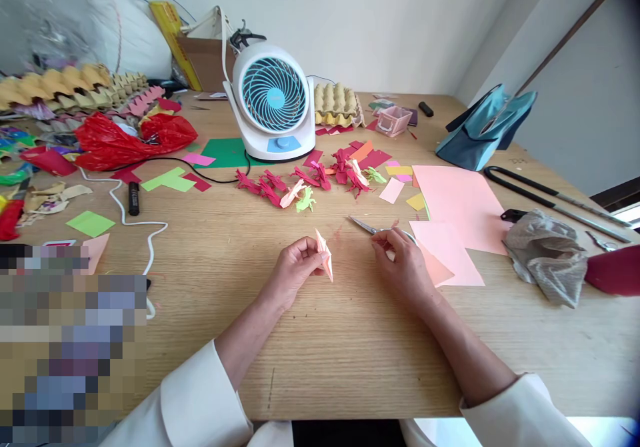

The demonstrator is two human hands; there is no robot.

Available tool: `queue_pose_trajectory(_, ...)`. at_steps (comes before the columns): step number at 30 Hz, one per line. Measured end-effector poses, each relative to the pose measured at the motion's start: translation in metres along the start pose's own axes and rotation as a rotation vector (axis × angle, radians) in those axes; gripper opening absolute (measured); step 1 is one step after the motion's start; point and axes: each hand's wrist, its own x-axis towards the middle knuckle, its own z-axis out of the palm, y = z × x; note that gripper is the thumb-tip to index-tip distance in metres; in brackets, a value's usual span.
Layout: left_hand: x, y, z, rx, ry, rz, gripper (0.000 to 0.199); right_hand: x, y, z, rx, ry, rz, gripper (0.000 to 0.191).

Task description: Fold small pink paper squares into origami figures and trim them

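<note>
Left hand (300, 263): fingers clamped on folded paper (326, 257) | right hand (404, 263): at scissors (367, 227), grip unclear | light pinch should spare creases

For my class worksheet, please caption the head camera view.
Left hand holding folded peach paper, right hand at the scissors, small paper figures and a fan beyond.

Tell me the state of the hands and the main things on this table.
Left hand: pinching the folded paper.
Folded paper: creased into a narrow shape.
Right hand: closed at the scissors' handles.
Scissors: blades seemingly shut.
Fan: upright; cannot tell whether running.
Paper figures: folded, clustered.
Large pink sheet: lying flat.
Red plastic bag: crumpled.
Pink basket: upright, open-topped.
</note>
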Motion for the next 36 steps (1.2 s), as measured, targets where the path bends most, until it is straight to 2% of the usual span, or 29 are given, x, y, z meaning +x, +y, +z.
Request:
queue_pose_trajectory(4, 0.000, -0.005, 0.003, 0.074, -0.086, -0.012, 0.028, -0.001, -0.009, 0.002, 0.090, -0.023, 0.011, 0.010)
queue_pose_trajectory(8, -0.001, -0.011, 0.005, 0.281, -0.165, 0.095, 0.021, -0.006, -0.025, 0.010, 0.339, -0.204, 0.089, 0.017)
queue_pose_trajectory(12, -0.004, -0.012, 0.008, 0.538, -0.156, 0.170, 0.011, -0.009, -0.031, 0.017, 0.521, -0.324, 0.163, 0.022)
queue_pose_trajectory(14, -0.007, -0.011, 0.009, 0.554, -0.146, 0.174, 0.005, -0.009, -0.029, 0.020, 0.564, -0.331, 0.191, 0.024)
queue_pose_trajectory(17, -0.009, -0.010, 0.011, 0.552, -0.112, 0.204, 0.010, -0.009, -0.023, 0.023, 0.604, -0.303, 0.232, 0.029)
queue_pose_trajectory(21, -0.010, -0.008, 0.011, 0.584, -0.113, 0.202, 0.011, -0.009, -0.019, 0.025, 0.621, -0.296, 0.260, 0.035)
queue_pose_trajectory(27, -0.008, -0.008, 0.009, 0.514, -0.106, 0.141, 0.013, -0.009, -0.020, 0.025, 0.626, -0.282, 0.201, 0.034)
queue_pose_trajectory(32, -0.003, -0.014, 0.005, 0.468, -0.101, 0.071, 0.017, -0.013, -0.030, 0.018, 0.480, -0.287, 0.134, 0.017)
queue_pose_trajectory(36, -0.005, -0.015, 0.005, 0.536, -0.082, 0.079, 0.013, -0.013, -0.038, 0.011, 0.367, -0.296, 0.083, 0.005)
